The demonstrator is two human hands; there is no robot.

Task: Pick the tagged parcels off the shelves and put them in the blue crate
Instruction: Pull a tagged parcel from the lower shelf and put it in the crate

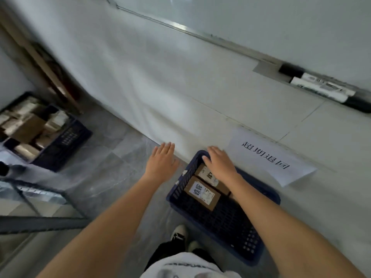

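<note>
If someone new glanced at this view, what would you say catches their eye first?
Most likely the two bare forearms reaching forward: the right hand is spread over the blue crate on the floor, which holds labelled cardboard parcels, and the left hand hangs open beside it. Next, the white paper sign with printed characters by the wall, and a second, fuller crate at far left.

White printed paper sign (271, 156) taped low on a pale wall (140, 77).
Two black-and-white marker pens (321, 87) rest on the whiteboard's metal ledge (200, 35).

two tagged brown parcels (202, 193) flat in blue crate (249, 249); floor
</note>
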